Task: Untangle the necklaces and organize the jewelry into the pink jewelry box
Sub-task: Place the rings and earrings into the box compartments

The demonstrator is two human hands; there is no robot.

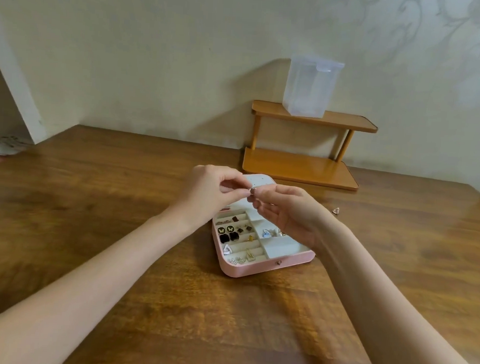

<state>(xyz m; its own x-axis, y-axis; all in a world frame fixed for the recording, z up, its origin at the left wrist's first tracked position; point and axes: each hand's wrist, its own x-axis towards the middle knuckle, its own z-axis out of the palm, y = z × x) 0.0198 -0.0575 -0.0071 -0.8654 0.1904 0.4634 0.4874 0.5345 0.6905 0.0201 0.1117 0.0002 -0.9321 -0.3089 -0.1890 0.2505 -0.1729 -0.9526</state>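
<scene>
The pink jewelry box [268, 265] lies open on the wooden table, its white compartments holding several earrings and small pieces. My left hand [210, 190] and my right hand [284, 209] meet above the box's far side. Both pinch one tiny metallic piece of jewelry [251, 189] between thumb and fingertips. The piece is too small to identify. A single small triangular earring [336, 210] lies on the table to the right of the box. My hands hide part of the box's raised lid.
A two-tier wooden shelf [300, 168] stands against the wall behind the box, with a clear plastic container [310, 88] on its top tier. The table's left edge runs near a white wall corner [12, 106].
</scene>
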